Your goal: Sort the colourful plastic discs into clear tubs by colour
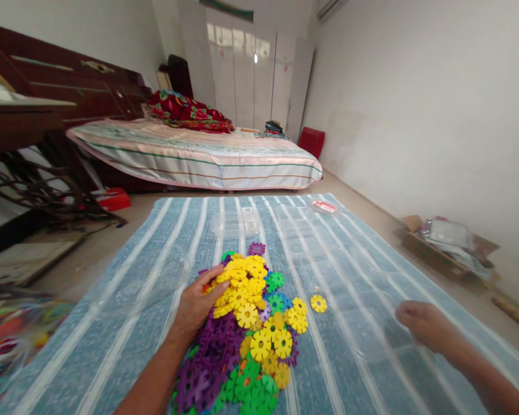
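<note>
My left hand point(202, 297) lies against a heap of yellow snowflake discs point(242, 279), thumb and fingers apart and touching them; some fingertips are hidden. Around and below it spread purple square interlocking pieces point(216, 343) and green snowflake discs point(251, 386). One yellow disc point(319, 304) lies apart to the right of the heap. My right hand point(421, 324) is closed at the right, beside a clear plastic tray point(363, 340), its shadow falling on the cloth. It is somewhat blurred, and whatever its fingers hold, if anything, I cannot make out.
Everything lies on a blue-and-white striped cloth point(147, 262). Other clear containers point(231, 225) stand farther back. A cardboard box point(450, 248) sits on the floor at right, a bag of colourful things point(8, 340) at left. Beyond are a bed point(199, 158) and a treadle stand point(30, 173).
</note>
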`<state>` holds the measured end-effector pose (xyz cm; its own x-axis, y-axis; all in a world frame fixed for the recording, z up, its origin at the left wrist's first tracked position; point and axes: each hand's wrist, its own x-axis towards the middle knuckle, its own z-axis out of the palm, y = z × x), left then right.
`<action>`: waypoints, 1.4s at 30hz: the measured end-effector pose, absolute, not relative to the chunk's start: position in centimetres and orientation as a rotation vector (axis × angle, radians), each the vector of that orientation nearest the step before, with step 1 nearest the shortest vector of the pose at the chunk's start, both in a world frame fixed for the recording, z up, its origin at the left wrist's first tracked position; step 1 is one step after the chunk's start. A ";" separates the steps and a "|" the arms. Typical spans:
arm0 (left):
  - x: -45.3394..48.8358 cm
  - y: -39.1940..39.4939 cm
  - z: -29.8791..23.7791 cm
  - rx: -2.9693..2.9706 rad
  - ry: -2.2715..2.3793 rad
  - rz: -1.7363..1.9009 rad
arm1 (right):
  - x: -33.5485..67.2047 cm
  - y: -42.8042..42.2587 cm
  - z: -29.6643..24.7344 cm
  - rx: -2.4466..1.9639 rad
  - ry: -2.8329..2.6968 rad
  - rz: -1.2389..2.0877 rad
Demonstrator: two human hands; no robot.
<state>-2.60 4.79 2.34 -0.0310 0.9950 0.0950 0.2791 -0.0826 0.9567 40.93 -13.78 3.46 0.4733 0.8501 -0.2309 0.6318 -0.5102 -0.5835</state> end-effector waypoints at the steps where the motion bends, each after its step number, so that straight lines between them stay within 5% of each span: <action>1: -2.6 4.9 2.3 1.464 1.397 1.152 | 40.9 -13.3 3.4 -2.303 -1.251 0.664; 15: -3.0 4.8 2.0 1.430 1.410 1.138 | 41.5 -10.6 2.5 -2.395 -1.391 0.428; 22: -3.0 4.7 1.6 1.560 1.458 1.155 | 35.5 -15.0 6.2 -2.299 -1.457 -0.282; 26: -2.7 4.6 1.4 1.614 1.475 1.173 | 26.6 -15.1 5.2 -1.670 -2.002 0.196; 33: -2.7 3.9 3.1 1.761 1.497 0.988 | 18.0 -8.3 2.7 -1.932 -1.951 0.549; 42: -1.4 3.3 4.7 1.866 1.289 0.825 | 18.0 -4.0 1.2 -1.562 -1.770 0.766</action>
<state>-1.43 3.28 4.66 0.2975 0.9488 0.1062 0.4937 -0.2481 0.8335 18.02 -4.05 1.20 -0.0806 0.9927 0.0895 0.6144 0.1202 -0.7798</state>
